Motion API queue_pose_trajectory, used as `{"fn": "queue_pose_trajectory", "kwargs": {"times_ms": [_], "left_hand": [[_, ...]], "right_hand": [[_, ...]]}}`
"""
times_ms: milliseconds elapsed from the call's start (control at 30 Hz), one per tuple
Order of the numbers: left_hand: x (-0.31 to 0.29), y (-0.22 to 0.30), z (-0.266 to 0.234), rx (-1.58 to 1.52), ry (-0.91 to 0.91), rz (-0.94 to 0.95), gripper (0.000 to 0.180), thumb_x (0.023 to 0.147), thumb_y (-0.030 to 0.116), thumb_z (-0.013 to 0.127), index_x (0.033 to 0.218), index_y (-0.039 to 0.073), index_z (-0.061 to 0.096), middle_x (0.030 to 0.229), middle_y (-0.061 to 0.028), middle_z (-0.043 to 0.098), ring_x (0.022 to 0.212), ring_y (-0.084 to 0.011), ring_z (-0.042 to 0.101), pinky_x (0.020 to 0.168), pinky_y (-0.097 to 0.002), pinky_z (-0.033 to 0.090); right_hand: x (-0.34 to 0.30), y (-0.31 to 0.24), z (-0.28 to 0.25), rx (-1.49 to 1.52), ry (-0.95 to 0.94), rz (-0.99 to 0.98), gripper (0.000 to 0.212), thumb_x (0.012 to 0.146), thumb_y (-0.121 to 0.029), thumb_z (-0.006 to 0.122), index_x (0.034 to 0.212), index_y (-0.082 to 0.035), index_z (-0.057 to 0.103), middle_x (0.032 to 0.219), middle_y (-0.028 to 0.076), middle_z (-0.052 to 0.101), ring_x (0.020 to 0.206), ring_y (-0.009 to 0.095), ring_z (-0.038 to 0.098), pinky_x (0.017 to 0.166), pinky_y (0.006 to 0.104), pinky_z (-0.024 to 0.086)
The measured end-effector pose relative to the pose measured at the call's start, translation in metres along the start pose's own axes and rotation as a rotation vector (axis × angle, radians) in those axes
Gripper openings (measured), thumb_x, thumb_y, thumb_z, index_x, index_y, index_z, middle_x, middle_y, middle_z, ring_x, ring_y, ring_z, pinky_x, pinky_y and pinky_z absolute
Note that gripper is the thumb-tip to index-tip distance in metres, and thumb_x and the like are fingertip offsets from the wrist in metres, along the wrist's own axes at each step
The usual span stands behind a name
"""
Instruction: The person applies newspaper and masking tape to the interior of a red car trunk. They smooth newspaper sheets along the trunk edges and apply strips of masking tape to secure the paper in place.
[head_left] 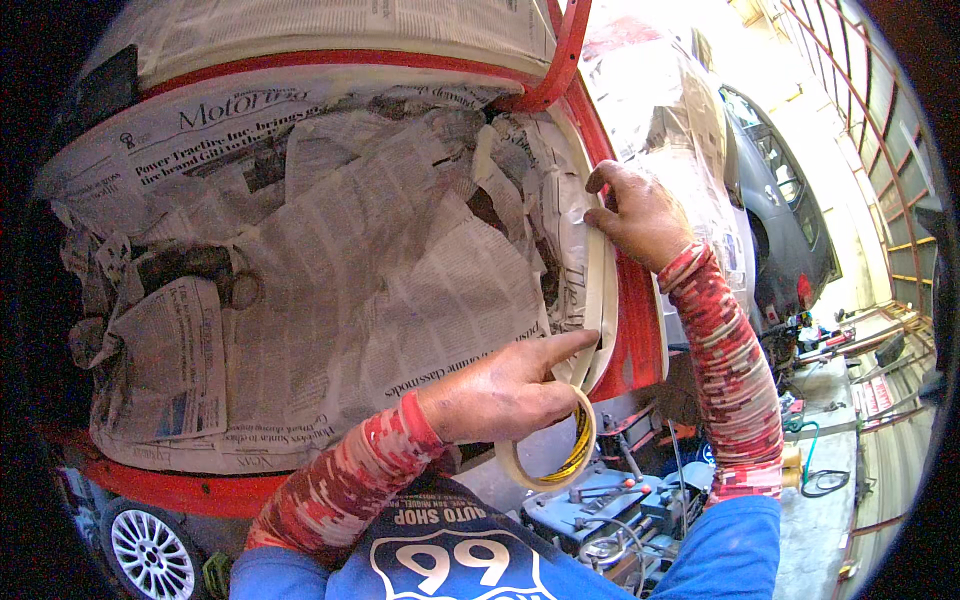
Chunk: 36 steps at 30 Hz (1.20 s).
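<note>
My left hand (510, 390) grips a roll of masking tape (512, 463), which hangs below the fingers. Its index finger stretches out to the pale taped rim (604, 300) of the red car body opening. Farther up that rim is my right hand (642, 215), thumb and index finger apart, their tips touching the edge. Nothing shows between those fingers. Crumpled newspaper sheets (380, 260) fill the opening. Red bodywork (640, 330) borders the rim on the right. My left palm is hidden behind its back.
A red-edged panel covered in newspaper (330, 35) rises at the far side. A dark car (785, 200) and a plastic-draped vehicle (680, 110) stand to the right. Below my right arm is a blue tool cart (590, 505) with tools. A silver wheel (150, 553) shows lower left.
</note>
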<state>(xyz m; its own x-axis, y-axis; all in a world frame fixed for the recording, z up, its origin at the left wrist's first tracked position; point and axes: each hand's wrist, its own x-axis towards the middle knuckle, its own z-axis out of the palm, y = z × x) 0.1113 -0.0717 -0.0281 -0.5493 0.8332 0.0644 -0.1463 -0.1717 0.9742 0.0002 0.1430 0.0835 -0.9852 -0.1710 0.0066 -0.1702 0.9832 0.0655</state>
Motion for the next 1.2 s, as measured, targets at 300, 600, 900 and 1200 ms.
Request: {"fn": "queue_pose_trajectory", "kwargs": {"times_ms": [300,600,900,1200], "left_hand": [[0.002,-0.011,-0.010,-0.306,-0.125,0.053,0.071,0.102,0.017,0.057,0.165,-0.006,0.034,0.088,0.0017,0.058,0.073,-0.0069,0.053,0.063,-0.0260,0.048],[0.013,-0.024,-0.013,-0.279,-0.214,0.066,0.074,0.104,0.019,0.056,0.169,-0.003,0.026,0.091,0.0016,0.058,0.078,-0.0075,0.054,0.067,-0.0261,0.049],[0.021,-0.035,-0.004,-0.256,-0.194,0.123,0.068,0.103,0.018,0.055,0.166,0.003,0.036,0.085,0.0005,0.057,0.073,-0.0094,0.055,0.065,-0.0289,0.049],[-0.025,-0.017,0.022,0.014,0.174,0.149,0.059,0.107,0.021,0.058,0.160,0.004,0.038,0.085,-0.0015,0.059,0.069,-0.0102,0.056,0.061,-0.0306,0.048]], "right_hand": [[0.006,0.006,0.007,0.008,0.009,-0.045,0.036,0.088,-0.025,0.080,0.118,-0.008,0.069,0.107,0.020,0.075,0.105,0.040,0.073,0.093,0.0493,0.057],[-0.017,-0.007,0.010,0.061,0.159,-0.057,0.035,0.088,-0.023,0.079,0.117,-0.005,0.070,0.108,0.022,0.073,0.106,0.043,0.069,0.094,0.0498,0.054],[-0.104,-0.010,-0.010,-0.060,-0.107,-0.537,0.025,0.094,-0.027,0.071,0.112,-0.012,0.079,0.129,0.006,0.073,0.135,0.034,0.055,0.117,0.0496,0.037],[-0.115,0.002,-0.009,-0.161,-0.100,-0.586,0.036,0.084,-0.022,0.068,0.118,-0.016,0.080,0.135,0.002,0.074,0.150,0.033,0.047,0.130,0.0534,0.021]]}}
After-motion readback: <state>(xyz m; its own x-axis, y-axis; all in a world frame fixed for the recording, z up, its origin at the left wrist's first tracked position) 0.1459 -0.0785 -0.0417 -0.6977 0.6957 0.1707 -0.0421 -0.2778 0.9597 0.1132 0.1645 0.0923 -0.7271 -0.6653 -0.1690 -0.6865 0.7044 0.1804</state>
